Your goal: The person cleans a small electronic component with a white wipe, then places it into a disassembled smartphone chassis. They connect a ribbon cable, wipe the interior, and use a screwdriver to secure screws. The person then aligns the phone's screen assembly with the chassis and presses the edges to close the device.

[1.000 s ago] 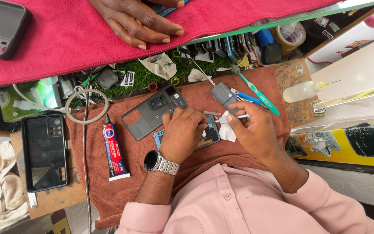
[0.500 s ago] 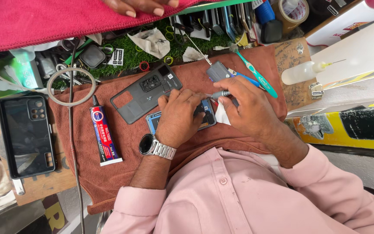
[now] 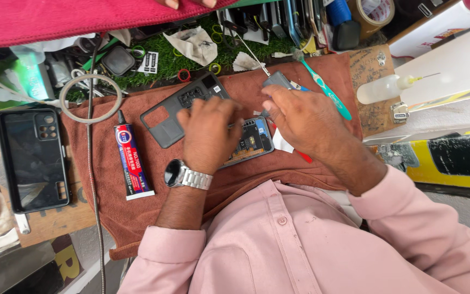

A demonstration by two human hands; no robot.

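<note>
Left hand (image 3: 209, 133) presses curled fingers on the opened dark smartphone with exposed circuit board (image 3: 251, 139) lying on the rust-brown cloth (image 3: 137, 218), right hand (image 3: 303, 117) pinching a thin tool, tip hidden, beside the grey plastic back cover (image 3: 172, 111).

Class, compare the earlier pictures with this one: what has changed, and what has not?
The other person's hand on the pink cloth has slid almost out of view. Both hands, left hand and right hand, stay on the opened phone. Glue tube and back cover unmoved.
</note>
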